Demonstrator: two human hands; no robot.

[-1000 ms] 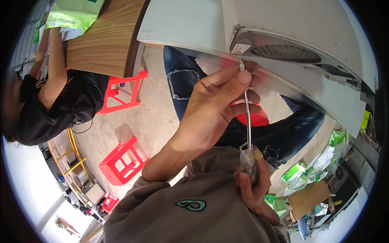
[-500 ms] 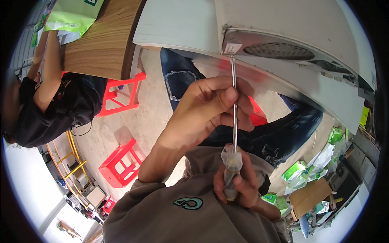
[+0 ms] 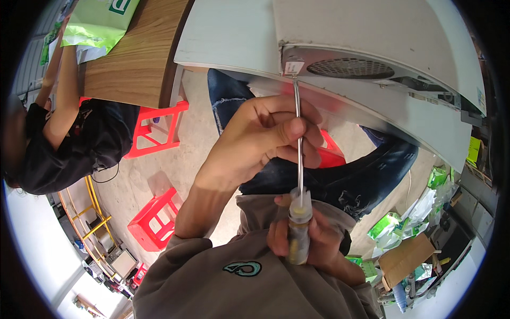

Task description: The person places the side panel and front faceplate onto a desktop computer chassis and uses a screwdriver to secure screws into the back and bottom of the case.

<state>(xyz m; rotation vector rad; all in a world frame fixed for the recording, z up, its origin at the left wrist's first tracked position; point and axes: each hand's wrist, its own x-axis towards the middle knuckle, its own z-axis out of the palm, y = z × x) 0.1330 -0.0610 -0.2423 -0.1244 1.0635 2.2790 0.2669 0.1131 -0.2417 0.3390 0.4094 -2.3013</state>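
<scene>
At the boxy white casing (image 3: 366, 29) corner, left hand (image 3: 249, 142) and right hand (image 3: 322, 245) grip a clear-handled steel screwdriver (image 3: 300, 173). Aligning seems in hand; turning needs steadiness.

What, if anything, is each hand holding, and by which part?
One screwdriver: the right hand grips its handle; the left hand holds its metal shaft.

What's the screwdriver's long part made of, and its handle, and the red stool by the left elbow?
The screwdriver shaft is probably metal: smooth, silvery and shiny. Its handle looks like see-through plastic, cloudy and yellowish, but I can't be sure. The red stool seems to be smooth plastic: one bright colour, with cut-out openings.
</scene>
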